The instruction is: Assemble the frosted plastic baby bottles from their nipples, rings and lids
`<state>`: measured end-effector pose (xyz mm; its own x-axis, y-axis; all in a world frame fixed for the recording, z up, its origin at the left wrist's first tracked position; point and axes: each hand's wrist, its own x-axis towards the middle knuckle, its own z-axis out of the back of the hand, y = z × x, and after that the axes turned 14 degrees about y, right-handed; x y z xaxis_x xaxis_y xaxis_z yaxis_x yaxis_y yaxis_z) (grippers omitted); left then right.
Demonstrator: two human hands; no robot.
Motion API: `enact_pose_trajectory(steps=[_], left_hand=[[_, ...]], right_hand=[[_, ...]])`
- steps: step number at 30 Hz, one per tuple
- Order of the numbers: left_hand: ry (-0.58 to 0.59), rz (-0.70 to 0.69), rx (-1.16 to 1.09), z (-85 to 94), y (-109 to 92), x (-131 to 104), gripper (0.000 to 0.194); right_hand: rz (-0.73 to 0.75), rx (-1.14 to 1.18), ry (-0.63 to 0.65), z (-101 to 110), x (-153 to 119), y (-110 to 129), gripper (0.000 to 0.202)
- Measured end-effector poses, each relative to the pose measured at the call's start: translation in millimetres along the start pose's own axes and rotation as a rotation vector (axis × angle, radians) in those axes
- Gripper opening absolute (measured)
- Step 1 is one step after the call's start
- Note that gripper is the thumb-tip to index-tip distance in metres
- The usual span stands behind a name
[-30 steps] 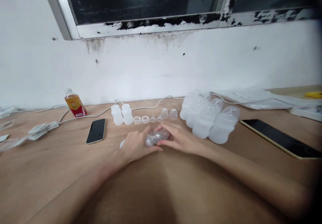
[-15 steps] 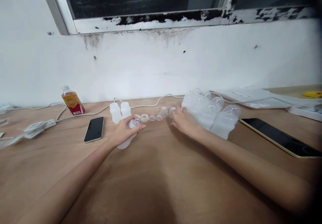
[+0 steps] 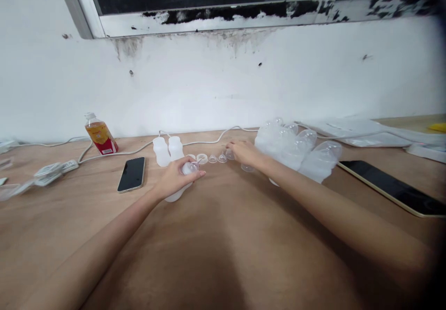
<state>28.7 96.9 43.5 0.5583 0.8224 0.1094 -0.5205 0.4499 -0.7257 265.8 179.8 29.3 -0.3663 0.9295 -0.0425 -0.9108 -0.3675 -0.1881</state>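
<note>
My left hand point(image 3: 177, 178) is wrapped round a frosted white bottle point(image 3: 174, 195) with a clear top, which lies tilted toward me. My right hand point(image 3: 244, 153) has its fingertips at a clear dome cap point(image 3: 230, 154) at the right end of a row of small parts. Two clear nipples point(image 3: 217, 158) and a white ring point(image 3: 202, 158) sit between the hands. Another clear cap point(image 3: 247, 167) lies beneath my right hand. Two frosted bottles point(image 3: 168, 151) stand behind my left hand.
Several capped frosted bottles point(image 3: 296, 145) are clustered at the right. A phone point(image 3: 131, 174) lies left, a larger one point(image 3: 390, 187) far right. A drink bottle point(image 3: 101, 135) stands near the wall, by a white cable point(image 3: 209, 141). Plastic packaging point(image 3: 355, 131) lies behind.
My right hand has moved left, to the other dome cap. The cap it was at now lies nearer to me. My left hand still holds the bottle; the view has shifted slightly.
</note>
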Motion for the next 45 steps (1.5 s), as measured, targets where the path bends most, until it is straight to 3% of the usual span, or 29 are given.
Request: enact_pose_trajectory(steps=[8, 16, 18, 20, 22, 23, 28, 31, 33, 36, 40, 45], left_hand=[[0.004, -0.002, -0.012, -0.4, 1.9, 0.7, 0.03], [0.013, 0.006, -0.009, -0.3, 1.9, 0.9, 0.033], [0.018, 0.009, 0.001, 0.0, 2.8, 1.2, 0.034], [-0.002, 0.021, 0.04, -0.9, 2.3, 0.9, 0.036], [-0.037, 0.033, 0.091, -4.2, -0.6, 0.0, 0.04], [-0.05, 0.028, 0.111, -6.9, -3.1, -0.6, 0.043], [0.0, -0.177, 0.104, -25.7, -16.0, -2.1, 0.057], [-0.087, -0.193, 0.122, -32.5, -15.6, 0.5, 0.058], [-0.163, -0.153, 0.152, -33.7, -13.0, 2.8, 0.057], [-0.21, -0.125, 0.19, -33.1, -9.0, 4.6, 0.047], [-0.121, -0.123, 0.265, -32.1, 0.4, 3.4, 0.053], [0.046, -0.001, 0.306, -27.3, 14.5, 1.1, 0.053]], right_hand=[[-0.037, 0.057, 0.016, 4.2, -3.4, -3.0, 0.051], [-0.035, 0.123, 0.121, 13.9, -6.7, -11.2, 0.048], [-0.021, 0.139, 0.058, 16.2, -10.3, -9.4, 0.05], [0.017, 0.219, -0.1, 18.8, -18.0, -0.4, 0.045], [0.087, 0.398, -0.261, 21.8, -30.7, 16.8, 0.037], [0.126, 0.513, -0.282, 23.4, -38.5, 27.5, 0.037], [0.309, 0.882, 0.049, 30.2, -72.9, 72.2, 0.047], [0.284, 1.059, 0.178, 32.9, -79.6, 80.8, 0.059], [0.281, 1.109, 0.175, 34.4, -80.7, 83.4, 0.062], [0.281, 1.018, 0.055, 36.1, -81.3, 87.5, 0.048], [0.194, 0.994, 0.05, 34.2, -79.1, 87.6, 0.042], [0.287, 0.937, -0.083, 24.2, -72.7, 77.6, 0.034]])
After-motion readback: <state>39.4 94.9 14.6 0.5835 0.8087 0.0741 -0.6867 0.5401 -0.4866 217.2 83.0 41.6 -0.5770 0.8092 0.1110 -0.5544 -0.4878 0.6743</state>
